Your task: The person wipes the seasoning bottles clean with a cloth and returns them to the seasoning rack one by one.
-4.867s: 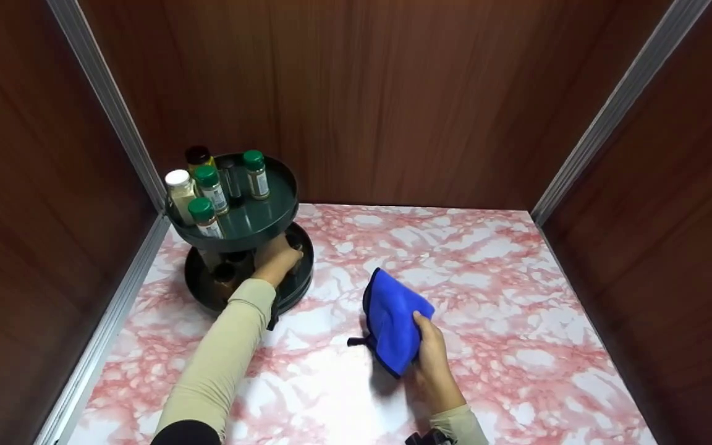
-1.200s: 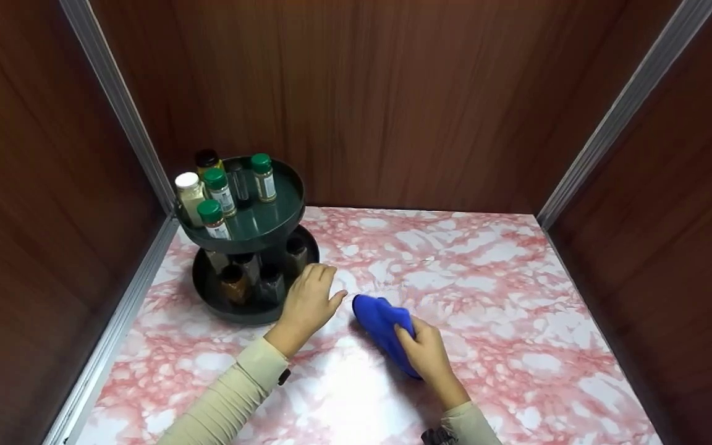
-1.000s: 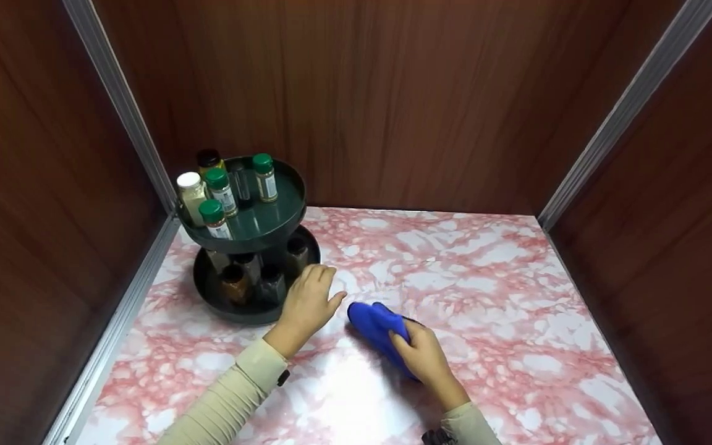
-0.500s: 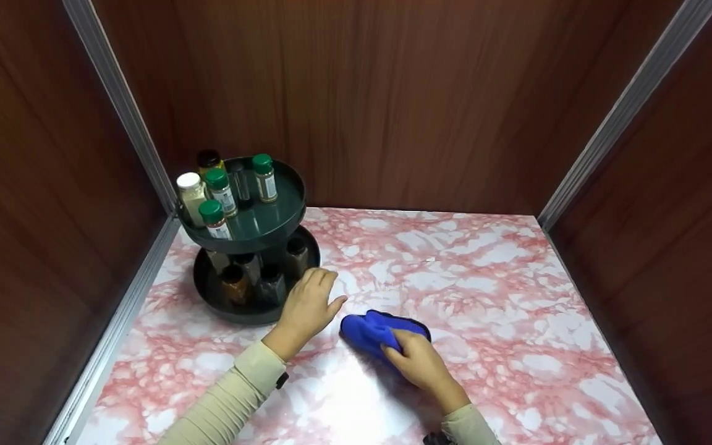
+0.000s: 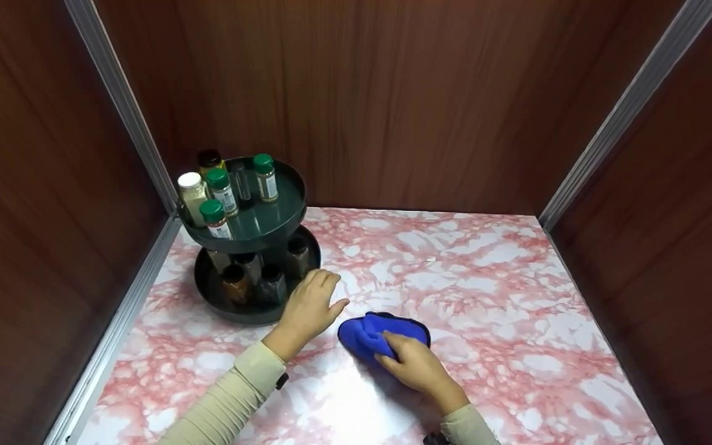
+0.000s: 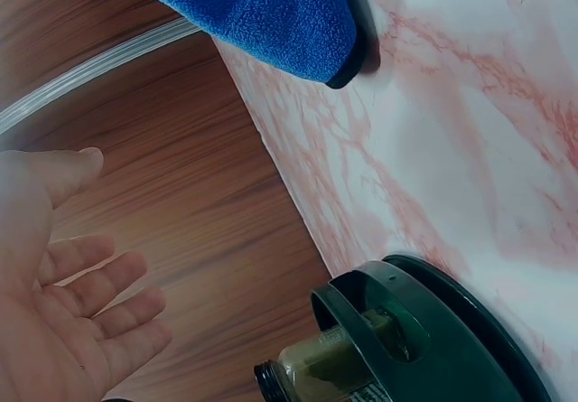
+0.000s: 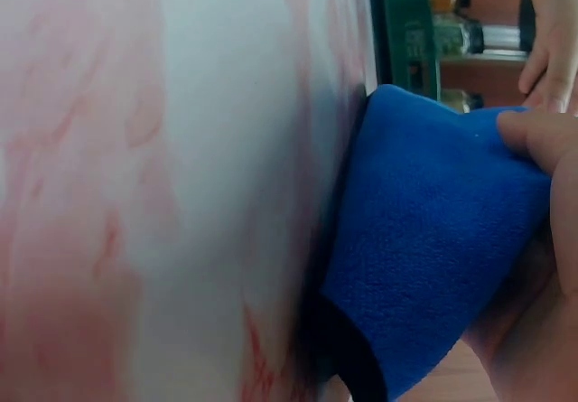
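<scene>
My right hand grips a folded blue cloth with dark edging, close over the pink-and-white marbled table. In the right wrist view the thumb lies on top of the plush cloth, with the other fingers partly hidden beneath it. My left hand holds nothing; it is beside the lower tier of a dark green two-tier turntable, overlapping its rim in the head view. Its fingers look relaxed and slightly bent in the left wrist view, palm showing, apart from the cloth.
On the upper tier stand several spice bottles, among them a white-capped jar and a green-capped bottle. Several dark-capped jars fill the lower tier. Brown wood-grain panels enclose the table on three sides.
Since the oldest frame my left hand has come out from the lower tier. My right hand has lowered the cloth toward the table, bunching it and shifting it slightly nearer over the last second.
</scene>
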